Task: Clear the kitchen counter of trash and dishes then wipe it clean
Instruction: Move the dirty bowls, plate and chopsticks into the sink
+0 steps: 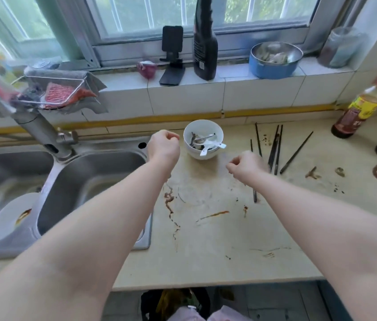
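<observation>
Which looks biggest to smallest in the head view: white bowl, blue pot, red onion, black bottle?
1. black bottle and blue pot: about alike in area, and the bottle's top is cut off, so unranked.
2. white bowl: slightly smaller, though nearer the camera.
3. red onion: clearly smallest.

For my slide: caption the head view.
Left hand and right hand near a bowl on the stained counter, chopsticks beside.

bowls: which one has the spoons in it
The white bowl on the counter beside the left hand; the blue bowl is up on the windowsill with no spoons showing.
</observation>
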Demonstrator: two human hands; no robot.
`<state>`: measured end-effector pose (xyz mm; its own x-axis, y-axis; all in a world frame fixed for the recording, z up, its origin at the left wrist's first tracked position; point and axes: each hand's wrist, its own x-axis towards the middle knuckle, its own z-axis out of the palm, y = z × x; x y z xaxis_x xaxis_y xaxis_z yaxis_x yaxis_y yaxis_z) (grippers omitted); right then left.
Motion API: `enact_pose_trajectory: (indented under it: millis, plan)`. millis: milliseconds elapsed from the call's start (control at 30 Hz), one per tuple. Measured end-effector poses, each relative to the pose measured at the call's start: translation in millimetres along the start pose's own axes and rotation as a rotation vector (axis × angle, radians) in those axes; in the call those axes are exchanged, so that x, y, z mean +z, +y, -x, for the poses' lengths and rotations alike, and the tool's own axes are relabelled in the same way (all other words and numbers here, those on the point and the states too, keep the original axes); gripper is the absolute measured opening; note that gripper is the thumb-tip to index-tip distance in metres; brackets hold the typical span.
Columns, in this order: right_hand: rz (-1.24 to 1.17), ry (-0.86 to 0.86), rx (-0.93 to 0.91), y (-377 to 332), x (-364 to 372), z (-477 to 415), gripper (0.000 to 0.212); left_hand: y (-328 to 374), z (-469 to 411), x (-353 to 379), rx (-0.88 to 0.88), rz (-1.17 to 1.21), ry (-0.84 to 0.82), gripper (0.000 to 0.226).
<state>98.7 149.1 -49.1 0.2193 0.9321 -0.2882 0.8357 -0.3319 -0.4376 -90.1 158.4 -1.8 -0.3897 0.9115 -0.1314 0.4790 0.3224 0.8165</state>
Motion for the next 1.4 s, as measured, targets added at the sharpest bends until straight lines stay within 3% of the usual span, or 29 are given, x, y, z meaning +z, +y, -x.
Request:
enact_pose_trajectory:
  millis: [267, 500, 767, 1067, 1400]
  plan:
    - [0.093, 0.237, 0.127, 40.6, -10.3, -47.4, 0.044, 38.7, -38.8, 42.0, 0.046, 0.015, 0.049, 0.026]
    - [0.038, 0.294, 0.496, 81.3, -15.0, -64.3, 0.050, 47.4, -47.7, 69.8, 0.107, 0.031, -0.077, 0.026]
    - [-0.044, 0.236, 0.508, 100.9, -15.6, -91.1, 0.056, 59.0, -40.0, 117.5, 0.105, 0.046, -0.244, 0.025]
    - [-0.087, 0.226, 0.484, 109.9, -22.4, -125.5, 0.096, 62.7, -26.7, 165.6, 0.054, -0.037, -0.386, 0.023]
    - [-0.119, 0.091, 0.483, 99.7, -23.2, -136.3, 0.064, 64.9, -31.8, 178.7, 0.011, -0.041, -0.410, 0.023]
